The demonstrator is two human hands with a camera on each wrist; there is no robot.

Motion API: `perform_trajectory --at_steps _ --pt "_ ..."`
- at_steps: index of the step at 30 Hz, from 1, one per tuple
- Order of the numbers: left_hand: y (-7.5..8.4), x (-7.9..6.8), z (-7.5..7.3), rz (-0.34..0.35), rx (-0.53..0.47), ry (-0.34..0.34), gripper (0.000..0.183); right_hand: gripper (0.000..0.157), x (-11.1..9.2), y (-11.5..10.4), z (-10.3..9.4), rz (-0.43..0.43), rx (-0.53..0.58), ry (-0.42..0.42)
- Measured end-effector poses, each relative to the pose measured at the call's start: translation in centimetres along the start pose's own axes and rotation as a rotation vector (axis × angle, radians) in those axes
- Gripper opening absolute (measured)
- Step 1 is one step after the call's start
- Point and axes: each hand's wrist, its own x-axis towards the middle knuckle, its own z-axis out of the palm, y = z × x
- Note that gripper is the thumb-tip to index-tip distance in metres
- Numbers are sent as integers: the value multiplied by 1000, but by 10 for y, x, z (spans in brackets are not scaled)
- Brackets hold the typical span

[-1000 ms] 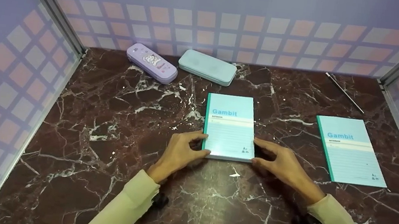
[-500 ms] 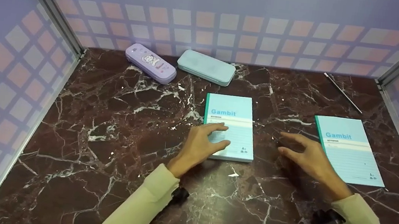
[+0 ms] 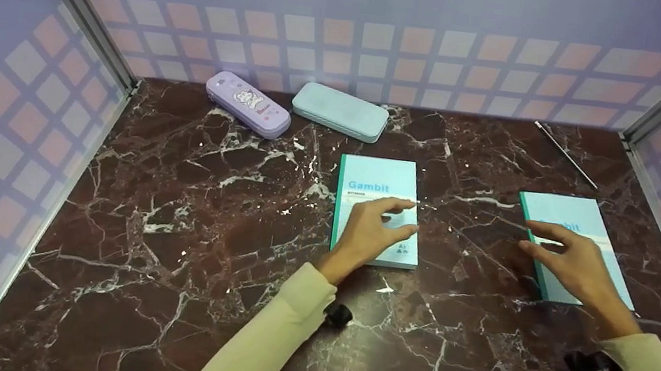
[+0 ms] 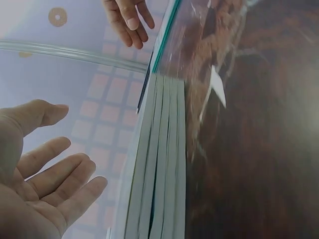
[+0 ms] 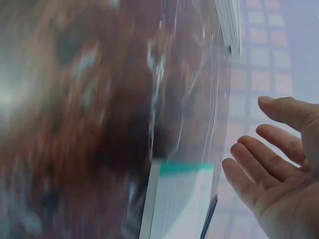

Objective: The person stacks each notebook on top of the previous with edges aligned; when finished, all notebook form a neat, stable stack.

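A stack of notebooks [image 3: 379, 172] with pale blue covers and green spines lies at the middle of the table; the left wrist view shows the layered page edges [image 4: 162, 159] of several books. Over this stack hovers my left hand [image 3: 369, 228], fingers loosely extended and holding nothing. Farther right lies another notebook [image 3: 561, 207] of the same kind, slightly turned. Above its left part is my right hand [image 3: 577, 260], its fingers relaxed with nothing in them. In the right wrist view, that hand [image 5: 279, 164] is raised over the notebook [image 5: 182, 199].
A purple pencil case [image 3: 249, 105] and a pale green case [image 3: 339, 111] lie near the back wall. A thin pencil [image 3: 566, 155] rests at the back right. Tiled panels enclose the marbled table [image 3: 166, 291] at the back and sides.
Both hands let go of the stack's sides and moved right. The left is now over the stack, the right over the other notebook. The notebooks stay in place.
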Motion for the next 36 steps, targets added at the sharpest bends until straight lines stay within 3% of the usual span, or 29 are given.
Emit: perform_trajectory --at_steps 5,14,23,29,36 --pt "6 8 24 -39 3 -35 37 47 -5 22 -16 24 -13 33" --pt "17 18 73 -77 42 -83 39 50 -22 65 -41 140 -136 108" --pt "26 18 123 -179 46 -115 36 56 -38 94 -55 247 -207 111" --pt "24 15 142 -161 26 -128 34 58 -47 105 -57 252 -216 82" --pt "24 11 157 -212 -77 -143 36 53 -51 106 -58 194 -223 67"
